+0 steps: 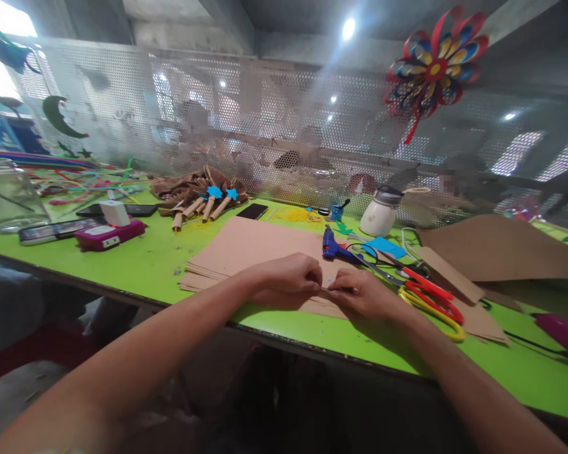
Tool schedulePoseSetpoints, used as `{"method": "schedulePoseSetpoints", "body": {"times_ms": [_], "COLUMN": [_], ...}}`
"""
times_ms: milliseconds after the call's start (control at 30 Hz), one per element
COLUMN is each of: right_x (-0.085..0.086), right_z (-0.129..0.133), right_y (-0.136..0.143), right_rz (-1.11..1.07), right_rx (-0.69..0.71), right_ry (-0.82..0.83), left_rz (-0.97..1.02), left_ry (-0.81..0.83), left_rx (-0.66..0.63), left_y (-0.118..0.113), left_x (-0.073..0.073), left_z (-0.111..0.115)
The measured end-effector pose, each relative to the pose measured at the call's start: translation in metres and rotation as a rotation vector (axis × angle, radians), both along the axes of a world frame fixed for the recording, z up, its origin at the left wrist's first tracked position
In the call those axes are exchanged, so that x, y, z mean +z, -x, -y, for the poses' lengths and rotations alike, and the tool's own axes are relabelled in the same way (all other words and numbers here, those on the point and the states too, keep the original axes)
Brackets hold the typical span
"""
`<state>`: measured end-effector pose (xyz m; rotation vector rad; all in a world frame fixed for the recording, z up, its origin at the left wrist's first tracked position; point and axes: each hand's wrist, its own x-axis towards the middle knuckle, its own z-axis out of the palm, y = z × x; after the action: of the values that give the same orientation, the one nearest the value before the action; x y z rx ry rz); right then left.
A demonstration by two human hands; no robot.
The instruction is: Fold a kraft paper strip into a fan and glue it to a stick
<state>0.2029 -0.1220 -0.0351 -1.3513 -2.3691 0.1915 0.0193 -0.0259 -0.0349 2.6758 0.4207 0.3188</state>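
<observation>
A stack of brown paper sheets [260, 243] lies on the green table in front of me. Over its front edge, my left hand [296, 274] is closed, its fingertips pinching the brown paper. My right hand [364, 291] pinches the same paper edge just to the right, thumb and forefinger pressed together. The two hands nearly meet, and a thin bit of paper shows between them; its exact shape is hard to make out. A blue glue gun [334, 246] rests on the sheets beyond my right hand. Beside that hand lie red-handled scissors [435, 296] and yellow-handled scissors [447, 321].
Paper crafts with blue stars [218, 195] and a black phone [252, 211] lie behind the stack. A purple power strip [110, 234] is on the left. A white jug [381, 211], blue paper [385, 247] and large brown paper [497, 246] are on the right. A perforated screen [274, 126] stands behind.
</observation>
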Motion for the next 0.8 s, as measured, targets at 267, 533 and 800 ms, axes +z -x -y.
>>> {"method": "schedulePoseSetpoints", "body": {"times_ms": [267,533,800], "right_x": [-0.007,-0.009,-0.011], "right_z": [-0.001,0.001,0.0], "right_y": [0.001,0.001,0.001], "right_rz": [0.022,0.079,0.124], "right_rx": [0.023,0.022,0.027], "right_ry": [-0.105,-0.155,-0.176], "left_rz": [0.095,0.18,0.189], "left_ry": [-0.052,-0.259,-0.299], "left_rx": [-0.062,-0.109,-0.135], "left_y": [-0.002,0.004,0.003], "left_x": [0.006,0.01,0.006], "left_z": [0.017,0.031,0.028]}}
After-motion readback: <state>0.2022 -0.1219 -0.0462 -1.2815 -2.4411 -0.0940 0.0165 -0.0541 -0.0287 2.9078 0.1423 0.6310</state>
